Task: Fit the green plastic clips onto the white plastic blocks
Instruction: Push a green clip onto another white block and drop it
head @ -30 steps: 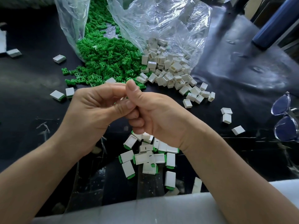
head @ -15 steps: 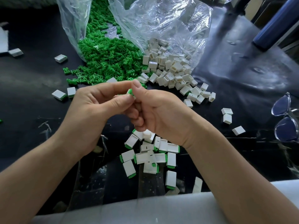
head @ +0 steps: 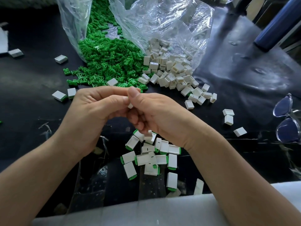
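My left hand [head: 91,111] and my right hand [head: 156,115] meet above the middle of the black table. Between their fingertips they pinch one small white block [head: 130,105] with a sliver of green clip at its top, mostly hidden by my thumbs. A heap of loose green clips [head: 107,62] spills from a clear bag at the back. Beside it on the right lies a heap of bare white blocks [head: 172,70]. Below my hands sits a cluster of white blocks with green clips fitted [head: 151,157].
Two clear plastic bags [head: 162,22] stand open at the back. Stray white blocks [head: 228,116] lie at the right and at the left [head: 61,59]. Glasses [head: 288,121] rest at the right edge. A dark blue cylinder [head: 276,25] leans at top right. White foam [head: 146,211] borders the near edge.
My hands have stayed together in the same place. The right thumb has shifted over the piece, so less of the green clip shows than half a second ago.
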### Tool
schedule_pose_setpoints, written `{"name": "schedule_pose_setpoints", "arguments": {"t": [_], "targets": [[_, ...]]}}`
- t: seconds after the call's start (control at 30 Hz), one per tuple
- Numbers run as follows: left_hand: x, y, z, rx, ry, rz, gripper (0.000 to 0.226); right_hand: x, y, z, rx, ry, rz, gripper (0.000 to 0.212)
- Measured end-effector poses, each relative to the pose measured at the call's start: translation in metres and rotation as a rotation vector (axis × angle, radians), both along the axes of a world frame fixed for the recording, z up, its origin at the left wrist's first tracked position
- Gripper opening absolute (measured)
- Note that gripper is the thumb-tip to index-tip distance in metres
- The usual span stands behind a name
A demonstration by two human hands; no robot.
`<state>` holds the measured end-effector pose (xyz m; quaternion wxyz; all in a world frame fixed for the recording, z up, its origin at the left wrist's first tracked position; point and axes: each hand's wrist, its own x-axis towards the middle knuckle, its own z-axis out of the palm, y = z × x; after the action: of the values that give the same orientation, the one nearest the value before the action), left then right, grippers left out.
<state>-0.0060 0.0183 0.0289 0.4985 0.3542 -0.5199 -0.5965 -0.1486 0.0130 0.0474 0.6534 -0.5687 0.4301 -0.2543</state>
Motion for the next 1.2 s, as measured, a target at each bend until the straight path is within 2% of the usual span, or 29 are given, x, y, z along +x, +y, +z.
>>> {"name": "schedule_pose_setpoints", "arguments": {"t": [0.13, 0.27, 0.4, 0.6, 0.87, 0.97, 1.2], "targets": [[0.0, 0.0, -0.001, 0.011, -0.014, 0.018, 0.022, 0.0, 0.0, -0.001, -0.01, 0.047, -0.002, 0.054], [0.003, -0.001, -0.005, 0.036, -0.032, 0.043, 0.028, 0.007, 0.003, 0.0, 0.03, -0.02, -0.051, 0.036], [0.003, -0.001, -0.008, 0.013, -0.041, 0.052, 0.028, 0.008, 0.004, -0.001, 0.039, -0.048, -0.082, 0.032], [0.007, -0.002, -0.011, -0.058, -0.154, -0.005, 0.026, 0.009, 0.004, -0.002, -0.029, -0.004, -0.097, 0.022], [0.007, -0.003, -0.013, -0.074, -0.135, -0.018, 0.024, 0.01, 0.004, -0.003, -0.138, 0.116, -0.126, 0.036], [0.008, -0.003, -0.014, -0.08, -0.13, -0.021, 0.024, 0.012, 0.004, -0.003, -0.158, 0.139, -0.13, 0.027], [0.008, -0.005, -0.017, -0.096, -0.123, -0.036, 0.023, 0.013, 0.003, -0.004, -0.181, 0.184, -0.138, 0.033]]}}
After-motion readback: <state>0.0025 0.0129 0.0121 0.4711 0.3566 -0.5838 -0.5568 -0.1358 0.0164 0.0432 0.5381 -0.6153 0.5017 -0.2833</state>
